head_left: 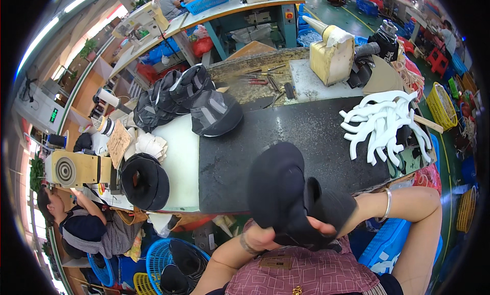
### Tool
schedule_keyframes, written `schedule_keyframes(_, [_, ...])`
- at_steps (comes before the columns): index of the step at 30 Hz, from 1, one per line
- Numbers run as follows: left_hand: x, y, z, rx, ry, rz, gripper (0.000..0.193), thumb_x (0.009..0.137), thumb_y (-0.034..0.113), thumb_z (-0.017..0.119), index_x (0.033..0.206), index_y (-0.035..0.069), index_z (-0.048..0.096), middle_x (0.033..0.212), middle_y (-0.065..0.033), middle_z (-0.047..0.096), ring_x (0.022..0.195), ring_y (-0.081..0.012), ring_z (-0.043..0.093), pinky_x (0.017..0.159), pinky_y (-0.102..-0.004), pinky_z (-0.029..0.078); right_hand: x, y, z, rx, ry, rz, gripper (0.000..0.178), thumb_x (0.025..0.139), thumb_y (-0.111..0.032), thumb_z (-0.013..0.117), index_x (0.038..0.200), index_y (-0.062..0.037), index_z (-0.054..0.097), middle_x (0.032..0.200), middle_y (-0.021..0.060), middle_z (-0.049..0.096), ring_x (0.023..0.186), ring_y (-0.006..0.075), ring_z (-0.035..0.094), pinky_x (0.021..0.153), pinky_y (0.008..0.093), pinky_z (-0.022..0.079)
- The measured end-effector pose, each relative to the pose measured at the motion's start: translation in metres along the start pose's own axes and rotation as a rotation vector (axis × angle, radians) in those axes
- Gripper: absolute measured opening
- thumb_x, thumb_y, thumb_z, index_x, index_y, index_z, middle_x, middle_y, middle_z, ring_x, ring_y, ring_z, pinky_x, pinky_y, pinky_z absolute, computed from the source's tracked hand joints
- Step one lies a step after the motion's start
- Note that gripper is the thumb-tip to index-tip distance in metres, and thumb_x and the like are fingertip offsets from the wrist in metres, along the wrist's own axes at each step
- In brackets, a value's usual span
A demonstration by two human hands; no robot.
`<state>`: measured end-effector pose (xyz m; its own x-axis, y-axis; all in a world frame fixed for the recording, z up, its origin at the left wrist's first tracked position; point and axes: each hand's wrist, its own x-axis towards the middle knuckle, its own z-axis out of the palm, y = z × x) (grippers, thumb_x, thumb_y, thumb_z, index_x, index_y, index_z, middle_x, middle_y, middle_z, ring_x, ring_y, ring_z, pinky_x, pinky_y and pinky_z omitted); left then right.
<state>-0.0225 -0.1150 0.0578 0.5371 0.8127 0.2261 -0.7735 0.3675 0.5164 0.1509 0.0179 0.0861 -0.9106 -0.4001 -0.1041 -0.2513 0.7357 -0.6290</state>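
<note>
Close to my body, over the table's front edge, I hold a black cap [277,185] with both hands. Its smooth rounded part points up and away from me, and a second dark flap stands to the right, smeared by motion. My left hand [259,238] grips the lower left side of the cap. From the right, my right hand [321,226] is closed round its lower edge, with most of the fingers hidden by dark fabric. Beyond the cap lies a black work mat [240,157]. Black caps with grey stripes [214,114] sit at its far left corner.
White curved foam strips [385,124] pile up at the right. A cream block with a cone [332,55] stands at the back beside hand tools [270,81]. Stacked black pieces [145,182] lie left. Below are blue baskets [158,259]; a co-worker [92,223] sits left.
</note>
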Motion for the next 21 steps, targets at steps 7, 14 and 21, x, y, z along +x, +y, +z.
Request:
schedule_keyframes(7, [0.002, -0.006, -0.019, -0.197, 0.544, 0.248, 0.070, 0.085, 0.038, 0.054, 0.138, 0.005, 0.023, 0.138, -0.0171, 0.034, 0.127, -0.0322, 0.036, 0.104, -0.0490, 0.029, -0.001, -0.001, -0.028, 0.691, 0.221, 0.565, 0.062, 0.074, -0.017, 0.070, 0.126, 0.0000, 0.040, 0.110, 0.0175, 0.057, 0.102, 0.0255, 0.057, 0.088, 0.0344, 0.045])
schedule_keyframes(14, [-0.004, -0.012, -0.020, -0.259, 0.470, 0.332, 0.066, 0.089, 0.035, 0.047, 0.140, 0.005, 0.019, 0.142, -0.0156, 0.028, 0.130, -0.0311, 0.031, 0.109, -0.0469, 0.021, 0.018, 0.018, 0.011, 1.375, 1.174, 0.257, 0.052, 0.077, -0.001, 0.065, 0.123, 0.0040, 0.041, 0.118, 0.0106, 0.053, 0.109, 0.0179, 0.051, 0.096, 0.0329, 0.040])
schedule_keyframes(21, [-0.006, -0.005, -0.025, -0.135, 0.312, 0.425, 0.073, 0.084, 0.041, 0.051, 0.138, 0.001, 0.023, 0.139, -0.0179, 0.032, 0.130, -0.0311, 0.031, 0.108, -0.0464, 0.023, 0.035, 0.012, 0.012, 1.239, 1.188, 0.302, 0.043, 0.080, 0.001, 0.060, 0.120, 0.0044, 0.043, 0.112, 0.0084, 0.055, 0.103, 0.0119, 0.051, 0.090, 0.0274, 0.042])
